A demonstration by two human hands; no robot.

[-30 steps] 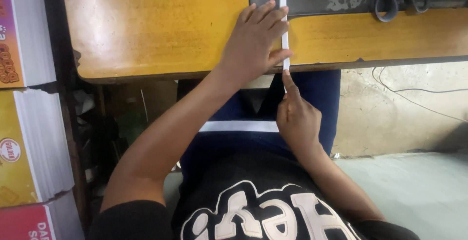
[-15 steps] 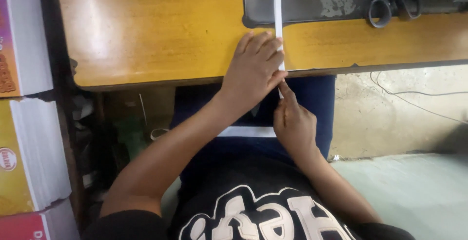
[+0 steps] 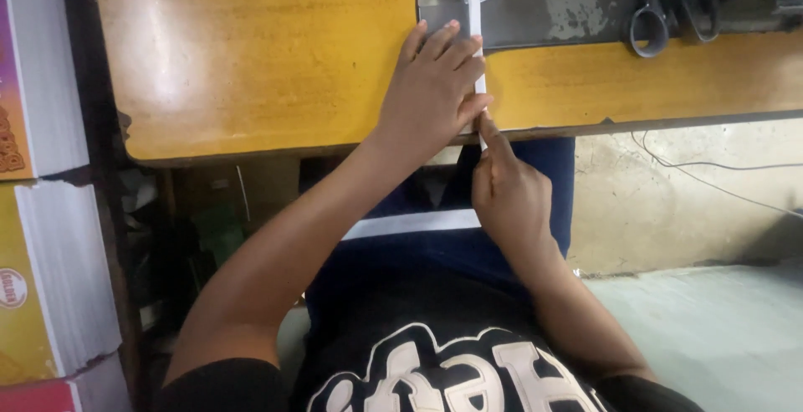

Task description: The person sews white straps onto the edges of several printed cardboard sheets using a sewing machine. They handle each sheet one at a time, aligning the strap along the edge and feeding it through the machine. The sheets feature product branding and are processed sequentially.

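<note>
Partway fed: left hand point(image 3: 431, 86) presses flat on a white strip point(image 3: 474, 10) at the worktop's point(image 3: 251, 61) front edge; right hand point(image 3: 506, 194) pinches its hanging end.

Sharp, evenly lit; soft glare on tabletop point(image 3: 209, 52).

Glossy yellow wood tabletop point(image 3: 251, 61); worn grey metal plate point(image 3: 569, 2); steel scissors point(image 3: 661, 10).
</note>
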